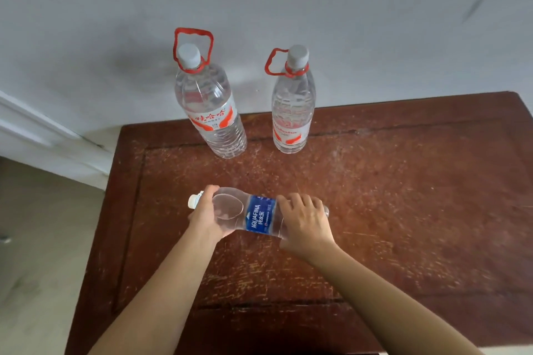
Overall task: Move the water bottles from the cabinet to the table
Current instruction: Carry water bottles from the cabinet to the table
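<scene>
A clear water bottle with a blue label (257, 217) lies sideways above the worn red-brown table (403, 181), its white cap pointing left. My left hand (206, 217) grips its neck end and my right hand (305, 220) grips its base end. Two tall clear bottles with red labels and red carry loops stand upright at the table's far edge, the left tall bottle (209, 101) and the right tall bottle (292, 104), a short gap between them.
A grey-white wall (375, 23) rises right behind the table. A white door frame (43, 135) and pale floor (43, 239) lie to the left, past the table's left edge. The cabinet is out of view.
</scene>
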Motion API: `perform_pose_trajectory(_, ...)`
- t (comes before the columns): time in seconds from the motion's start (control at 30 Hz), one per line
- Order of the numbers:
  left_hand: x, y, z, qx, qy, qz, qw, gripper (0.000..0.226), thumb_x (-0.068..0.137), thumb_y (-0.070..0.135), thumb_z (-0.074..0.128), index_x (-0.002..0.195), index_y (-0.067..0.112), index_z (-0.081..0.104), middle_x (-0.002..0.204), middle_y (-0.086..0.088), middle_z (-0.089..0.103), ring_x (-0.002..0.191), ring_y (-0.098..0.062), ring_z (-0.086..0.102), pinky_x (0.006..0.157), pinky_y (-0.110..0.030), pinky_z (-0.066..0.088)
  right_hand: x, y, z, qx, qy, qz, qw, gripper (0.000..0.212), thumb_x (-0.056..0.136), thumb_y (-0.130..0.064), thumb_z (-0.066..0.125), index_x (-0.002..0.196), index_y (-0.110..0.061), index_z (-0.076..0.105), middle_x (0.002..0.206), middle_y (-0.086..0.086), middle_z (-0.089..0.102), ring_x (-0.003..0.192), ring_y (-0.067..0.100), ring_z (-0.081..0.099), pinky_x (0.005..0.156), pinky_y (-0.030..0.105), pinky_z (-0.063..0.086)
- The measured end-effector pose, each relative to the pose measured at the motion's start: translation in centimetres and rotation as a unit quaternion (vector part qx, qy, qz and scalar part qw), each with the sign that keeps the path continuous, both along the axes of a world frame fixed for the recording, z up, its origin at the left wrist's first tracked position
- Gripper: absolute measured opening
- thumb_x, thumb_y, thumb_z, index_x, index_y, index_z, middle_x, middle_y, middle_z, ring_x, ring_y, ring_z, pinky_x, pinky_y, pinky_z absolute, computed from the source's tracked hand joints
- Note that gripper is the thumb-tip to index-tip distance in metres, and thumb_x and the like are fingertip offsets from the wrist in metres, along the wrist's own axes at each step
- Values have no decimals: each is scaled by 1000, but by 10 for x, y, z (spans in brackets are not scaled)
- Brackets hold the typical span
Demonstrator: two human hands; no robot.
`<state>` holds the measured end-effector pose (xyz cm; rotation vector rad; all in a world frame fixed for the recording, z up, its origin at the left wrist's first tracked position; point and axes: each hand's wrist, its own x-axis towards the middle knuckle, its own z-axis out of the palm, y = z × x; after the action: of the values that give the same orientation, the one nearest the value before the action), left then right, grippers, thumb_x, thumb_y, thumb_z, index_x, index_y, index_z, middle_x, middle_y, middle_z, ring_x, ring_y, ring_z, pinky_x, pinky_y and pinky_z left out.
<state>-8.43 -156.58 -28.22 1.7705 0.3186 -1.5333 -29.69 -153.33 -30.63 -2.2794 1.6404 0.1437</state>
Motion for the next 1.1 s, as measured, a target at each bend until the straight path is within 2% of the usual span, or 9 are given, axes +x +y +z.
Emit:
perform_pose_trajectory(0.1,-4,1,5,-41,-45,-47,997,56,84,35,72,131,9,58,124,-19,64,105,-40,68,86,-62,57,-4,4,-2,-11,-31,-17,999,79,76,-46,72,142,-25,36,131,1,53,123,25,52,110,45,38)
perform_pose_trajectory(0.3,-15,-10,50,-191,-275,-30,942,65,73,34,85,129,20,55,113,-2,68,97,-21,70,66,-30,57,-7,-17,9,-20,-110,-43,993,94,78,-60,72,153,-31,24,140,1,50,131,27,50,111,47,39)
perform_pose_trajectory(0.4,-25,-19,84,-333,-349,-67,874,62,65,36,85,119,24,57,102,14,69,94,-8,70,65,-17,53,7,-40,17,-18,-189,-72,979,96,77,-53,78,154,-28,27,144,0,47,133,24,49,112,45,42)
perform_pose_trajectory(0.47,-33,-21,103,-411,-414,-143,800,57,65,39,85,113,29,56,98,23,67,94,1,67,70,-10,51,16,-53,22,15,-250,-97,963,96,78,-51,80,154,-28,27,148,-1,46,132,23,50,109,44,46)
perform_pose_trajectory(0.53,-40,-23,111,-455,-455,-227,731,60,69,42,85,118,27,55,107,22,66,103,0,64,82,-9,49,20,-63,25,58,-283,-109,951,95,80,-45,80,156,-29,25,154,-3,42,132,24,53,106,42,48)
perform_pose_trajectory(0.6,-45,-27,113,-473,-459,-278,699,64,70,46,83,122,25,53,117,12,64,110,-4,61,89,-10,47,19,-68,25,87,-276,-107,951,91,86,-38,76,158,-31,21,159,-4,37,132,26,54,105,41,47)
perform_pose_trajectory(0.7,-51,-37,112,-488,-438,-323,682,60,74,40,81,124,27,51,122,5,59,114,-6,57,94,-13,45,12,-68,23,124,-306,-125,936,81,91,-35,67,158,-36,22,159,-7,39,136,21,51,110,41,46)
perform_pose_trajectory(0.9,-56,-26,97,-502,-502,-305,635,62,81,55,74,129,57,36,131,24,50,124,-10,53,103,-29,48,-6,-63,35,185,-348,-127,910,74,90,-24,66,155,-34,33,142,-3,60,116,19,65,99,41,55)
perform_pose_trajectory(1.1,-63,-14,89,-446,-491,-290,689,106,81,68,68,157,36,2,162,9,26,143,-13,39,110,-46,47,-24,-52,38,161,-324,-92,928,57,99,-36,60,151,-23,41,141,-2,60,116,18,64,100,40,53)
